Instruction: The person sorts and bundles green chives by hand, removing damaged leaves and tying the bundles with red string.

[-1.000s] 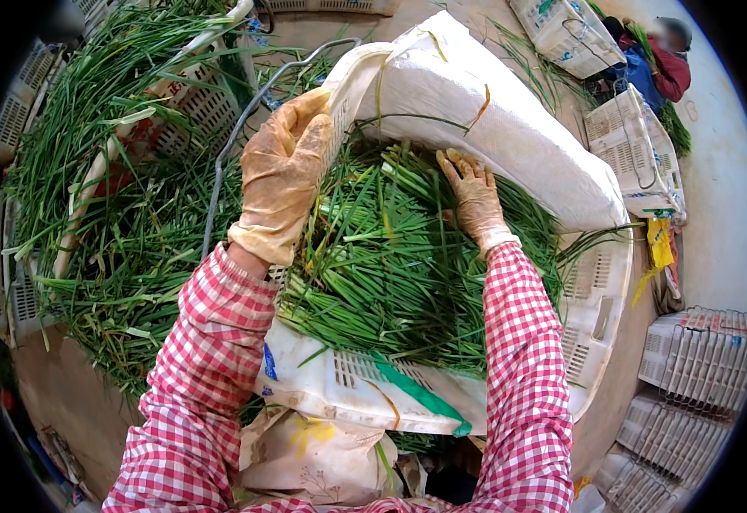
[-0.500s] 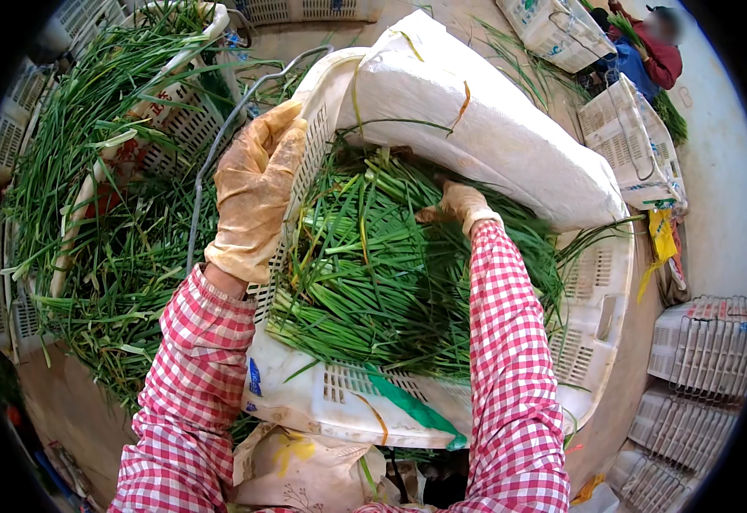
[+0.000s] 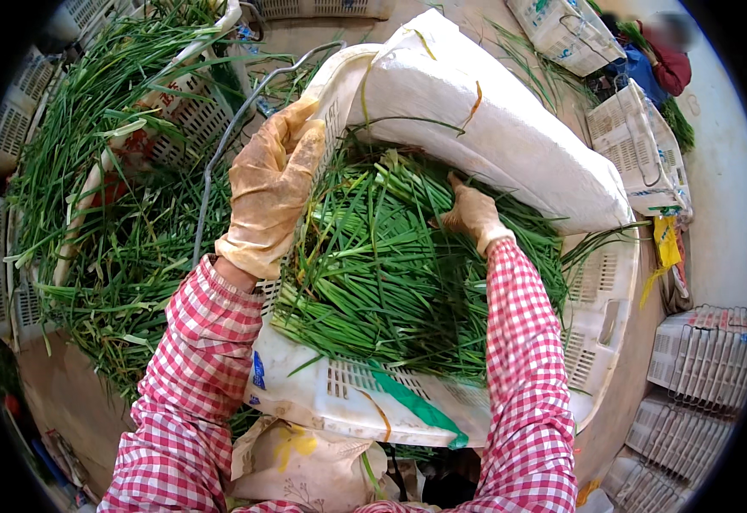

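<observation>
A white plastic crate [image 3: 591, 342] stands before me, holding a heap of long, flat green leaves that look like garlic chives [image 3: 365, 256]. My left hand [image 3: 271, 188], in a tan, stained glove, is closed around the crate's left rim. Over the crate's far side lies a white woven sack [image 3: 493, 120], folded back. My right hand [image 3: 473, 215], gloved too, rests among the leaves close to that sack. Its thumb and forefinger are apart; the other fingers are partly hidden.
Loose chives overflow another crate [image 3: 190, 120] on the left. A grey metal handle [image 3: 211, 162] rises beside my left hand. Stacked crates [image 3: 707, 350] stand at right. Far right, a person in dark red [image 3: 671, 68] is near more crates [image 3: 638, 141]. A pale bag [image 3: 305, 466] lies below.
The whole scene has shifted slightly right in view. My right hand has moved a little to the right and nearer over the leaves. My left hand stays on the crate's rim.
</observation>
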`<state>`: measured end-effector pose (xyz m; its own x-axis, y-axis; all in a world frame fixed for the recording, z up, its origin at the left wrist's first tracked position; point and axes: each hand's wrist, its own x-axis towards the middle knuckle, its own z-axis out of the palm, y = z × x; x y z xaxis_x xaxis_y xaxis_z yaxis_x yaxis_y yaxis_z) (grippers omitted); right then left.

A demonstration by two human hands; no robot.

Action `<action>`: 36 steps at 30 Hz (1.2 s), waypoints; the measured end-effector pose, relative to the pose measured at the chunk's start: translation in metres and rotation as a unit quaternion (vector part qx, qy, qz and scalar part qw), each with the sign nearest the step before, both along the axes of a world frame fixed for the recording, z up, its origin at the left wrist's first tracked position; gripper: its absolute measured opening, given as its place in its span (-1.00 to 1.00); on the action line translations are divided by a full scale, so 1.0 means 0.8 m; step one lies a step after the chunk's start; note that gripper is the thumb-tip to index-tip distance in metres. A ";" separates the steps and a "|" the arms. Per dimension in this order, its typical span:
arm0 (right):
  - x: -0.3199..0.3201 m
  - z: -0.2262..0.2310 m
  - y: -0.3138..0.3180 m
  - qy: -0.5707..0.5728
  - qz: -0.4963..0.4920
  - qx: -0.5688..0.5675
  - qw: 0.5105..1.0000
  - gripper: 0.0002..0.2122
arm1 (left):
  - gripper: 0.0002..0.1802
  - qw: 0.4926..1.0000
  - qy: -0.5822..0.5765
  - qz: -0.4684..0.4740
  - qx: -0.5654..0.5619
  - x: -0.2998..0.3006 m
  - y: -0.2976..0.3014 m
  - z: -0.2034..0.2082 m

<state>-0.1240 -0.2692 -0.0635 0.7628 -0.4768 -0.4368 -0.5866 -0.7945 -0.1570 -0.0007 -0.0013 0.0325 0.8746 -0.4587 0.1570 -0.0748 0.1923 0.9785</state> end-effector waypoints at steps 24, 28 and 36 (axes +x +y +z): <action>-0.148 0.047 0.003 -0.514 -0.188 0.283 0.788 -0.54 | -0.06 0.931 0.015 -0.328 -0.159 -0.151 -0.200 -0.072; -0.213 0.044 -0.004 -0.501 -0.197 0.486 0.688 -0.55 | 0.02 0.959 -0.105 -0.222 -0.144 -0.234 -0.180 -0.020; -0.143 0.043 0.044 -0.407 -0.116 0.340 0.840 -0.60 | -0.84 0.612 -0.448 -0.316 0.570 -0.038 -0.060 -0.065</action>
